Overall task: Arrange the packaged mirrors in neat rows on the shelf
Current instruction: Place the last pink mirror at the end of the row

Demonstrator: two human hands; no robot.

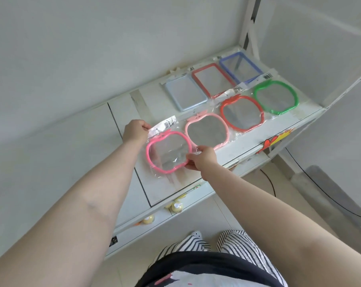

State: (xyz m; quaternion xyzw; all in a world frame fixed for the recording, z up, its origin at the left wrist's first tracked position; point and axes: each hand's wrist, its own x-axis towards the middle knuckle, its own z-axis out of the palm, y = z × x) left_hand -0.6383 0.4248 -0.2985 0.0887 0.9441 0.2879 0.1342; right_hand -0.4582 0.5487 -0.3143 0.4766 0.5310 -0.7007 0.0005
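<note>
A hot-pink apple-shaped mirror (167, 151) in a clear bag lies at the left end of the front row on the white shelf (248, 141). My left hand (134, 131) pinches the bag's top flap at its far left corner. My right hand (202, 158) pinches the bag at the mirror's near right edge. To its right lie a pale pink apple mirror (206, 130), a red apple mirror (242, 113) and a green apple mirror (276, 96). The back row holds a light blue rectangular mirror (184, 94), a red rectangular mirror (212, 79) and a blue rectangular mirror (238, 66).
White walls close the shelf behind and to the left. A white upright post (250, 23) stands at the back right corner. Small yellow items (176, 207) sit on the lower shelf. A dark cable (299, 162) runs along the floor on the right.
</note>
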